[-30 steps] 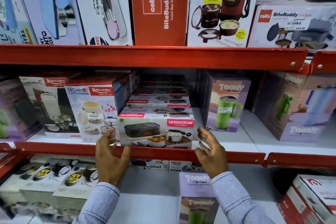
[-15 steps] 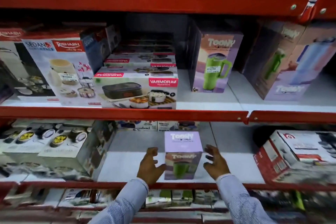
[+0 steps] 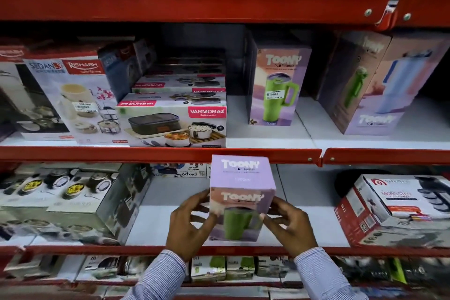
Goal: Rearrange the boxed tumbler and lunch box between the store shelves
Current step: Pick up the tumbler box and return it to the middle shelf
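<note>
A lilac Toony tumbler box (image 3: 241,192) with a green mug pictured on its front stands upright on the lower white shelf (image 3: 155,221). My left hand (image 3: 190,224) presses its left side and my right hand (image 3: 289,226) presses its right side, fingers wrapped round the front edges. The Varmora lunch box (image 3: 173,124), white with a red label, sits at the front of the shelf above, on the left, with more of the same stacked behind it. No hand touches it.
A second Toony tumbler box (image 3: 277,87) stands right of the lunch box, with bare shelf between them. Larger Toony boxes (image 3: 379,85) fill the upper right. Rishabh boxes (image 3: 73,97) stand at left. Red shelf lips (image 3: 146,153) run across. A white and red box (image 3: 392,209) lies lower right.
Both hands left the front of the lunch box on the upper shelf, dropped to the lower shelf and closed on the sides of the lilac tumbler box. The camera tilted down.
</note>
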Motion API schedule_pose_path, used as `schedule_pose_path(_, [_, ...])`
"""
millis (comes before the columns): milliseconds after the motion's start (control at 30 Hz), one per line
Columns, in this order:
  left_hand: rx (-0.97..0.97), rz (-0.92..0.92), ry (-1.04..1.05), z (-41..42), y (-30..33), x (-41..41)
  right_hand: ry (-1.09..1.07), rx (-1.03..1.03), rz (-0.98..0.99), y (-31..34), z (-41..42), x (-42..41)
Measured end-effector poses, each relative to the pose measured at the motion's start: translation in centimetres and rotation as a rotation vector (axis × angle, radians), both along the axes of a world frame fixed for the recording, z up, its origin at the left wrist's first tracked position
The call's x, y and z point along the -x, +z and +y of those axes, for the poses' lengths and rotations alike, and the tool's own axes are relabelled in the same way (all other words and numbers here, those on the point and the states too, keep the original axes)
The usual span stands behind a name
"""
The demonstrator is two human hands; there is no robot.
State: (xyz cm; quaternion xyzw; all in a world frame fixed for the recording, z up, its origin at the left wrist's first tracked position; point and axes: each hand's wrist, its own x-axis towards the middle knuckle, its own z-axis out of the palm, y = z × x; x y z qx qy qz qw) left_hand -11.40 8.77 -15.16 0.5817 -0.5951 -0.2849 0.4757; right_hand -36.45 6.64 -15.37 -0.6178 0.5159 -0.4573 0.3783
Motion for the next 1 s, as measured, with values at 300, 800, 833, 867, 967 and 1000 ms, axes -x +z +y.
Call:
schedule_pose_path(300, [0.376,0.029,0.123,-1.4,12.5,0.8,-0.033,0.358,-0.228,12.0,-1.8,-1.0])
schedule_pose_path(800, [0.428,-0.159,0.088,-6.9,18.5,6.5,-0.254,0.489,-0.17,17.1,-6.5,3.3])
schedule_pose_path(833, [0.419,-0.16,0.077,-7.6,18.7,7.0,-0.262,0.487,-0.166,17.3,-7.1,3.8])
schedule_pose_path(867, [0.41,-0.158,0.063,-8.2,18.9,7.5,-0.266,0.484,-0.158,17.5,-7.7,4.2])
schedule_pose_path(967, [0.378,-0.151,0.043,-10.0,18.8,8.8,-0.257,0.447,-0.133,17.6,-9.4,5.4])
schedule_pose_path(1000, [0.369,-0.162,0.042,-10.5,18.7,9.2,-0.253,0.431,-0.126,17.4,-9.9,5.7])
